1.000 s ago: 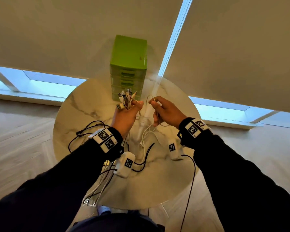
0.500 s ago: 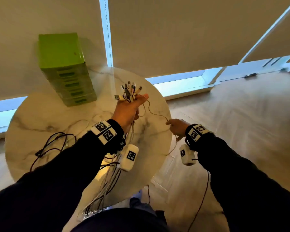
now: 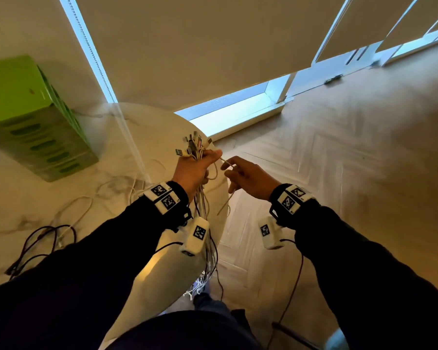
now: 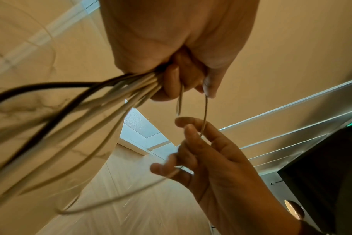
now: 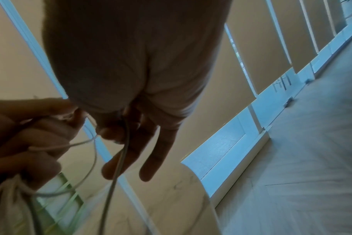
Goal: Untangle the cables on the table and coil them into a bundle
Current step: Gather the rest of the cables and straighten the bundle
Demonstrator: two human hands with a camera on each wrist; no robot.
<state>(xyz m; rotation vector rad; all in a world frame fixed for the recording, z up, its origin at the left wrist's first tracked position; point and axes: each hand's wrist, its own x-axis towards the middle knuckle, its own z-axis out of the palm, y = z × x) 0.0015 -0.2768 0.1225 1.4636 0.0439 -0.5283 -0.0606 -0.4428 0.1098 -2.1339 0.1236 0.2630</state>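
Gripping a bunch of cables [image 3: 199, 157] in the left hand [image 3: 191, 170] above the round marble desk's [image 3: 149, 127] edge, plugs fanned upward. Pinching one pale cable [image 4: 205, 114] in the right hand [image 3: 250, 178], just beside the bunch. Lying farther back on the desk: green drawer box [image 3: 33, 122], loose black cable [image 3: 39, 238].

Green drawer unit [image 3: 33, 127] sits at the far left, tilted in this wide view, against a drawn beige roller blind [image 3: 200, 46]; a bead chain [image 3: 96, 59] hangs alongside; daylight along the low window sill [image 3: 233, 109]; herringbone wood floor [image 3: 352, 160] to the right.
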